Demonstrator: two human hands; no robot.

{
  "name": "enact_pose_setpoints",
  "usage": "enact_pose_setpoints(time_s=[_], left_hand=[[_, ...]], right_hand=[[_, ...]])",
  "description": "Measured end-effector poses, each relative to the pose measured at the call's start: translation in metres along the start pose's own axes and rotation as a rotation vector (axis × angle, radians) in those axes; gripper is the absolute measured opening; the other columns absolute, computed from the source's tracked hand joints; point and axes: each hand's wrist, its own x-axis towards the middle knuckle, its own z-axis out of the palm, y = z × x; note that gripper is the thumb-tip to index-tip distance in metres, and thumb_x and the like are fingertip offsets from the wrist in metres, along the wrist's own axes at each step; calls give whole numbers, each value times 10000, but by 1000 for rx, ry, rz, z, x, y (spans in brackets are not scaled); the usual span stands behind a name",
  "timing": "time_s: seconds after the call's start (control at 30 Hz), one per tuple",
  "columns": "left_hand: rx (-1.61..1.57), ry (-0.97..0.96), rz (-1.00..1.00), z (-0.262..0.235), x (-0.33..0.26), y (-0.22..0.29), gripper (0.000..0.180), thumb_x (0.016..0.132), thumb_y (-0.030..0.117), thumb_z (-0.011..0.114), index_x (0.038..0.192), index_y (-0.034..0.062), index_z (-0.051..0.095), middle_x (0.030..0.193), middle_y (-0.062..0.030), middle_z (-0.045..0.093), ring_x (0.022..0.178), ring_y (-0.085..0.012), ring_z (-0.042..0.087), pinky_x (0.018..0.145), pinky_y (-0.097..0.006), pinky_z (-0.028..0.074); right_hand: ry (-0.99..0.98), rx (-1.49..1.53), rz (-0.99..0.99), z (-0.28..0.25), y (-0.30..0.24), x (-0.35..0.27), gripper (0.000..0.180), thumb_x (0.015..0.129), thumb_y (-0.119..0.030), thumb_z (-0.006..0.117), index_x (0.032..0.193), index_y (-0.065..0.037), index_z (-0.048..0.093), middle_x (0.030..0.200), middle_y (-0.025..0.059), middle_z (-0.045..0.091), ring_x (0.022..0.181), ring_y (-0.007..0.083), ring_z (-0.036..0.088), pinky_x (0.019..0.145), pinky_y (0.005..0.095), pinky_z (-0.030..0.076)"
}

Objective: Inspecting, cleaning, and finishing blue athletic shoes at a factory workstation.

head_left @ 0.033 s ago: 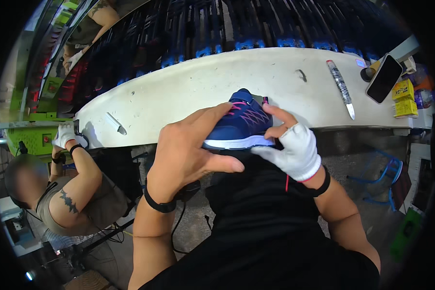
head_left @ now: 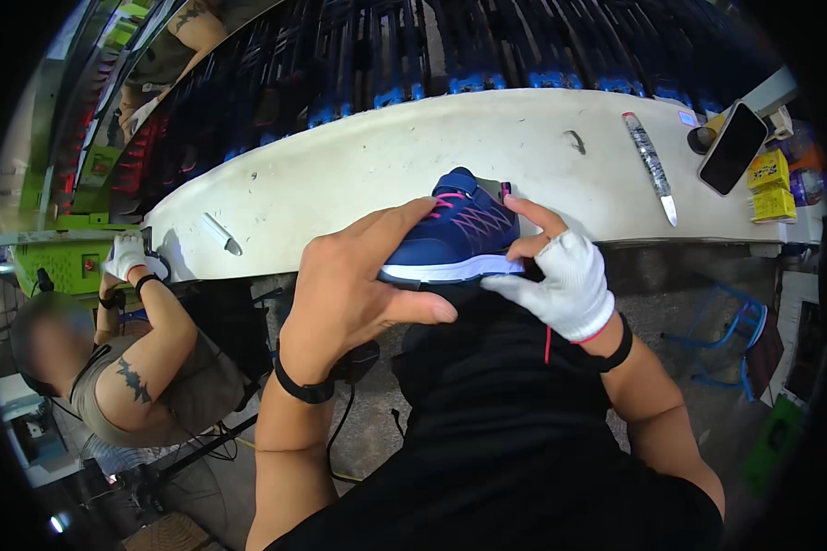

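A navy blue sneaker (head_left: 459, 234) with pink laces and a white sole lies at the near edge of the white table (head_left: 358, 174), in front of my chest. My left hand (head_left: 345, 294), bare with a black wristband, grips it from the left, thumb under the sole and fingers over the side. My right hand (head_left: 565, 275), in a white glove with bare fingertips, holds the shoe's right end, one finger on the laces and others under the sole.
On the table's right lie a long knife (head_left: 651, 170), a dark phone (head_left: 731, 147) and yellow boxes (head_left: 768, 188). A small pointed tool (head_left: 220, 234) lies at the left. A co-worker (head_left: 110, 367) sits at my left. Rows of dark shoes (head_left: 487, 46) stand beyond the table.
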Motion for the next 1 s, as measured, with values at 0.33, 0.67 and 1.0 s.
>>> enact_pose_setpoints(time_s=[0.33, 0.67, 1.0], left_hand=[[-211, 122, -185, 21, -45, -20, 761, 797, 487, 960, 1346, -3, 763, 1235, -238, 802, 1110, -374, 805, 964, -401, 630], [164, -158, -531, 25, -33, -1, 906, 796, 518, 914, 1497, 17, 635, 1113, -301, 794, 1062, -396, 804, 932, -443, 618], [-72, 46, 20, 10, -21, 26, 718, 742, 102, 941, 1418, 70, 699, 1249, -181, 759, 1103, -375, 760, 916, -437, 634]], right_hand=[[-62, -95, -88, 8, -1, 7, 367, 764, -298, 988, 891, -81, 721, 1278, 121, 783, 808, 262, 748, 687, 395, 562], [-72, -286, -267, 25, -12, 19, 393, 702, -281, 1007, 904, -121, 710, 1239, 64, 787, 815, 246, 719, 721, 410, 515], [56, -143, -4, -18, -13, -5, 955, 680, -354, 1061, 1458, -35, 607, 1454, 223, 693, 1261, 372, 726, 1084, 433, 570]])
